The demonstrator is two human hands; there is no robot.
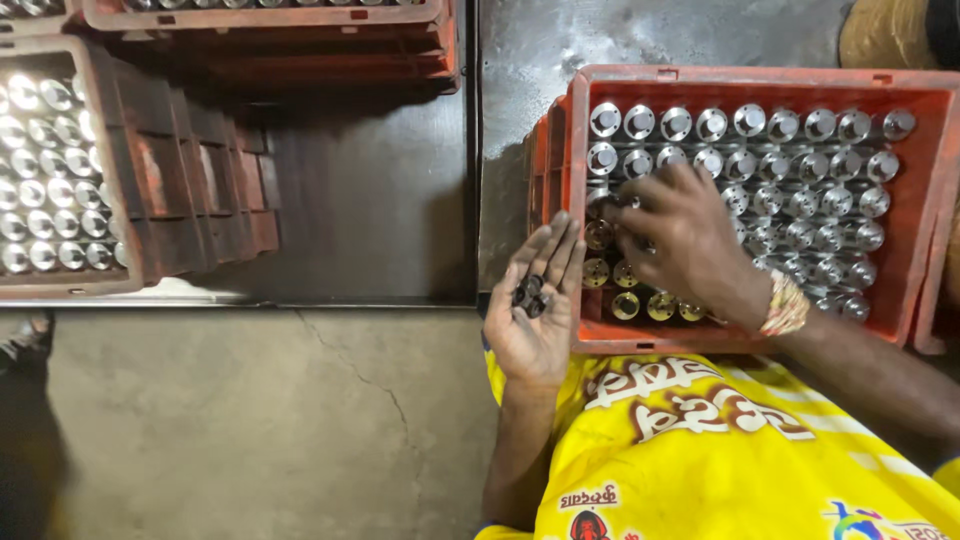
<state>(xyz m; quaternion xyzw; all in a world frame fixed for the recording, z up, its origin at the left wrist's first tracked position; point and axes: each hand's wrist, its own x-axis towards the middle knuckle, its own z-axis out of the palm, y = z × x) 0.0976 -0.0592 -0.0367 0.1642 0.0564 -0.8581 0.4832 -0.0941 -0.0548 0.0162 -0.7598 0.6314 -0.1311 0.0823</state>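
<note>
**Crate loading: small dark pieces into metal parts**

Head view, near field. Your left hand lies palm up and loosely cupped beside the orange crate, carrying a small heap of dark round pieces. Your right hand is inside the crate, fingers curled down over the left columns of upright metal cylinders; whether it pinches a piece, you cannot tell from here. The cylinders nearest your body show brass-coloured tops; the rest show silver caps.

Handling advice, as judgement: keep the left palm level and close to the crate wall so nothing rolls off. Work one row at a time, so no cylinder gets skipped. Seat each piece squarely before reaching for the next.

Head view, far field. A second orange crate at left holds rows of shiny cylinders. A third crate sits at the top edge. Neither crate shows a readable label. A yellow shirt with printed lettering and small emblems fills the lower right.
</note>
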